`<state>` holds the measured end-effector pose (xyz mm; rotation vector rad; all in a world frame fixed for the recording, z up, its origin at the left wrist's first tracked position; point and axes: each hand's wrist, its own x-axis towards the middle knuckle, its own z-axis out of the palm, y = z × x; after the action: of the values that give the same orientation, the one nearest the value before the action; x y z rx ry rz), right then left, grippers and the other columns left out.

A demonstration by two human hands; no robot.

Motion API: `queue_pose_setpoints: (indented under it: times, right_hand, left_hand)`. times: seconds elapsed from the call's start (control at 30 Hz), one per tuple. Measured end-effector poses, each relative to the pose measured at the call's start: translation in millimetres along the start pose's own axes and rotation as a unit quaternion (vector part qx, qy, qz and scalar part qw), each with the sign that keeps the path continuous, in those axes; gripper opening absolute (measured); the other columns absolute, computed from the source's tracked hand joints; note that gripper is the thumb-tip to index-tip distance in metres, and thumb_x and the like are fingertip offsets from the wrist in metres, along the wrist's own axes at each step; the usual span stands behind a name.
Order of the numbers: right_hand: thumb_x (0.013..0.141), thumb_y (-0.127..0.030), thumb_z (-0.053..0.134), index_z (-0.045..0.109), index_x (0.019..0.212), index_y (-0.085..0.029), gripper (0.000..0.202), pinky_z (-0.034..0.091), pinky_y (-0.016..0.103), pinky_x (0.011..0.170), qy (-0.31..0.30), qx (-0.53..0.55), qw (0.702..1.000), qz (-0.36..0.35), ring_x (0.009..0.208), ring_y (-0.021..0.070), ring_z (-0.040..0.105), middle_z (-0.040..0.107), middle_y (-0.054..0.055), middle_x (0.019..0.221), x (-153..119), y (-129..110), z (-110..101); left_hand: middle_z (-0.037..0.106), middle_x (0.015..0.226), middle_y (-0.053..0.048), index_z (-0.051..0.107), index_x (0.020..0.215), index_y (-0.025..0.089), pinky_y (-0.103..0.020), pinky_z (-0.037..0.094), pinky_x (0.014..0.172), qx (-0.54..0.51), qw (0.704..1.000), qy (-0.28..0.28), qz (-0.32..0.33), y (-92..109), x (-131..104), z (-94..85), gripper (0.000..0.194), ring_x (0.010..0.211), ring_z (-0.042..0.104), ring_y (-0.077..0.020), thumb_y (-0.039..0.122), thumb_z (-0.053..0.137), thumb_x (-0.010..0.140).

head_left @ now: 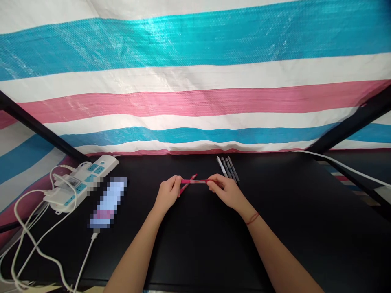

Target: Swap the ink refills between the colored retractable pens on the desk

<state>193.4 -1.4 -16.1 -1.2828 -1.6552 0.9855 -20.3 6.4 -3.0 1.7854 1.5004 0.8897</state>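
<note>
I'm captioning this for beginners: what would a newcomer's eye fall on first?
Likely the glossy, blue, white and pink striped woven-plastic sheet across the background, then the slim red-and-clear pen held between left grip and right grip near centre. A long white, blue-socketed plastic power strip lies at left.

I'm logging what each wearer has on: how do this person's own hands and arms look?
The left hand and right hand are ungloved. No sleeve shows on the left forearm or right forearm. A thin reddish cord bracelet circles the right wrist.
</note>
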Motion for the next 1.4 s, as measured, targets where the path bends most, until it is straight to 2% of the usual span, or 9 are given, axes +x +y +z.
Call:
queue_pose_setpoints:
  times: [0.17, 0.4, 0.5, 0.57, 0.67, 0.8, 0.93, 1.17, 1.4]
  right_hand:
    - [0.085, -0.05, 0.044, 0.05, 0.061, -0.021, 0.039, 0.03, 0.026, 0.048, 0.0, 0.008, 0.999, 0.036, 0.048, 0.0124, 0.04, 0.04, -0.004, 0.048, 1, -2, 0]
    - [0.08, -0.06, 0.05, 0.043, 0.056, -0.021, 0.047, 0.017, 0.024, 0.04, -0.027, 0.178, 0.978, 0.105, 0.04, 0.0079, 0.023, 0.025, -0.008, 0.044, 2, 2, 4]
    - [0.074, -0.06, 0.058, 0.047, 0.057, -0.02, 0.045, 0.022, 0.023, 0.039, 0.001, 0.24, 0.964, 0.119, 0.039, 0.0072, 0.028, 0.028, -0.008, 0.044, 3, 1, 4]
    - [0.069, -0.057, 0.066, 0.055, 0.067, -0.019, 0.04, 0.034, 0.023, 0.041, 0.036, 0.284, 0.949, 0.131, 0.044, 0.009, 0.042, 0.044, -0.005, 0.049, 5, 2, 4]
    - [0.066, -0.052, 0.072, 0.059, 0.087, -0.02, 0.041, 0.049, 0.025, 0.051, 0.084, 0.336, 0.927, 0.145, 0.062, 0.0139, 0.06, 0.064, 0.002, 0.073, 7, 4, 6]
    - [0.065, -0.049, 0.073, 0.058, 0.093, -0.019, 0.044, 0.057, 0.03, 0.06, 0.142, 0.331, 0.925, 0.124, 0.073, 0.0187, 0.067, 0.068, 0.005, 0.084, 7, 4, 10]
    - [0.066, -0.047, 0.073, 0.048, 0.108, -0.022, 0.055, 0.058, 0.033, 0.062, 0.191, 0.311, 0.928, 0.074, 0.072, 0.0186, 0.068, 0.071, 0.004, 0.086, 5, -2, 14]
    - [0.07, -0.042, 0.071, 0.048, 0.103, -0.023, 0.044, 0.057, 0.031, 0.057, 0.134, 0.285, 0.949, 0.034, 0.06, 0.0156, 0.067, 0.07, 0.0, 0.078, 1, -7, 11]
    - [0.074, -0.038, 0.069, 0.052, 0.101, -0.022, 0.036, 0.057, 0.031, 0.059, 0.112, 0.267, 0.957, 0.015, 0.062, 0.0152, 0.067, 0.071, 0.002, 0.079, 0, -10, 10]
  left_hand:
    - [0.06, 0.061, 0.001, 0.062, 0.081, 0.019, -0.024, 0.043, 0.059, 0.054, 0.995, 0.002, 0.078, 4, 0, -1.0, 0.034, 0.06, 0.057, -0.0147, 0.038, 0.035, 0.091]
    - [0.068, 0.072, -0.002, 0.065, 0.091, 0.019, -0.025, 0.049, 0.069, 0.033, 0.987, 0.017, 0.155, 4, -1, -1.2, 0.027, 0.068, 0.064, -0.0152, 0.031, 0.041, 0.091]
    - [0.072, 0.083, -0.005, 0.066, 0.092, 0.019, -0.029, 0.051, 0.075, 0.032, 0.98, 0.039, 0.193, 2, -2, 0.4, 0.024, 0.077, 0.066, -0.0172, 0.03, 0.046, 0.09]
    - [0.072, 0.09, -0.005, 0.067, 0.091, 0.02, -0.03, 0.052, 0.079, 0.035, 0.976, 0.046, 0.208, 2, -3, 2.8, 0.02, 0.083, 0.067, -0.0182, 0.029, 0.049, 0.089]
    - [0.072, 0.093, -0.005, 0.067, 0.093, 0.021, -0.032, 0.053, 0.08, 0.022, 0.981, 0.056, 0.182, 5, -5, 9.5, 0.017, 0.084, 0.067, -0.0183, 0.027, 0.053, 0.087]
    - [0.072, 0.094, -0.005, 0.067, 0.097, 0.02, -0.032, 0.055, 0.077, -0.02, 0.991, 0.067, 0.114, 13, -11, 23.1, 0.019, 0.078, 0.068, -0.0177, 0.025, 0.057, 0.082]
    - [0.072, 0.092, -0.004, 0.068, 0.097, 0.019, -0.029, 0.055, 0.072, -0.052, 0.995, 0.014, 0.08, 21, -18, 33.5, 0.022, 0.07, 0.067, -0.0155, 0.02, 0.06, 0.076]
    - [0.073, 0.093, -0.006, 0.062, 0.114, 0.018, -0.032, 0.052, 0.078, -0.186, 0.97, -0.15, -0.046, 24, -22, 37.3, 0.035, 0.079, 0.07, -0.0197, 0.032, 0.056, 0.082]
    - [0.071, 0.096, -0.011, 0.062, 0.112, 0.014, -0.032, 0.051, 0.074, -0.248, 0.944, -0.202, -0.085, 22, -23, 40.8, 0.038, 0.081, 0.069, -0.0213, 0.035, 0.06, 0.08]
